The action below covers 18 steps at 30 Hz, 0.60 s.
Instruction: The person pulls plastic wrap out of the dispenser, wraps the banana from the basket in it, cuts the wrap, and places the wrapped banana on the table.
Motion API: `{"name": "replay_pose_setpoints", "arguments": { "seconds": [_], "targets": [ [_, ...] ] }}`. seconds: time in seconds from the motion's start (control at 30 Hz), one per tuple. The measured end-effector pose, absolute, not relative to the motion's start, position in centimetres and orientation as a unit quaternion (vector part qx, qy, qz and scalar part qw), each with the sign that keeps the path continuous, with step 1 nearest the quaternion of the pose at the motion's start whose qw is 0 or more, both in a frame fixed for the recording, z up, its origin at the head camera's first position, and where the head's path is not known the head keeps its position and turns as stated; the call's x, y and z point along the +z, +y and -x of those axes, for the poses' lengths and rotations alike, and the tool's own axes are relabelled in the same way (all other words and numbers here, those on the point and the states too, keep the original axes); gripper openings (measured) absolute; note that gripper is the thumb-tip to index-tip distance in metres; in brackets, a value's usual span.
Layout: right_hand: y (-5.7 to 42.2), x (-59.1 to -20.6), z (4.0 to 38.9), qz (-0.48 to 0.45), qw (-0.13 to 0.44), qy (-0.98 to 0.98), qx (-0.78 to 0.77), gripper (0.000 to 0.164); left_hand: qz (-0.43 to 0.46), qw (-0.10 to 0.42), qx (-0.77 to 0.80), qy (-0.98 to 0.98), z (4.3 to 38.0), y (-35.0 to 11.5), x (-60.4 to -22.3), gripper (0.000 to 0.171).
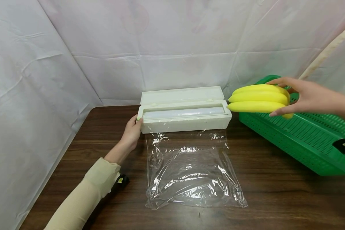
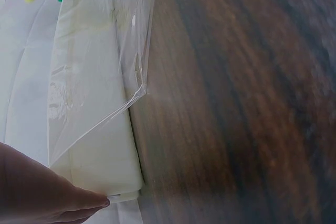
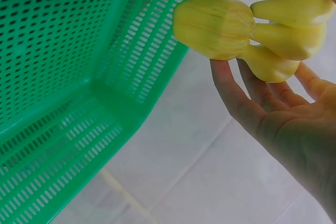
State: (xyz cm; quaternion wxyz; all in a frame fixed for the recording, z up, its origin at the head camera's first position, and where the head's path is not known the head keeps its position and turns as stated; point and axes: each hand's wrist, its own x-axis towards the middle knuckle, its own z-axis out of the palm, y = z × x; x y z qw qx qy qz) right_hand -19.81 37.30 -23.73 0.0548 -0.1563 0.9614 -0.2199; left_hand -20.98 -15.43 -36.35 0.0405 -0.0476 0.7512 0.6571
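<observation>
My right hand grips a bunch of yellow bananas by its stem end, above the left part of the green basket. In the right wrist view the thumb and fingers hold the bananas from both sides. My left hand holds the left end of a white cling film box, whose lid stands raised at the back. Inside the box lies a roll of film. A sheet of clear cling film runs from the box over its front and lies wrinkled on the table.
The green plastic basket with perforated walls stands at the right of the dark wooden table. Pale cloth hangs behind the table and along the left side. A small dark speck lies in front of the film.
</observation>
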Motion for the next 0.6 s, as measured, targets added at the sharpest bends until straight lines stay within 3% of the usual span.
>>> {"name": "replay_pose_setpoints", "arguments": {
  "seconds": [0.6],
  "targets": [
    [34.5, -24.0, 18.1, 0.203, 0.029, 0.951, -0.232, 0.100, 0.046, 0.045, 0.653, 0.755, 21.0, -15.5, -36.4, 0.052]
  ]
}}
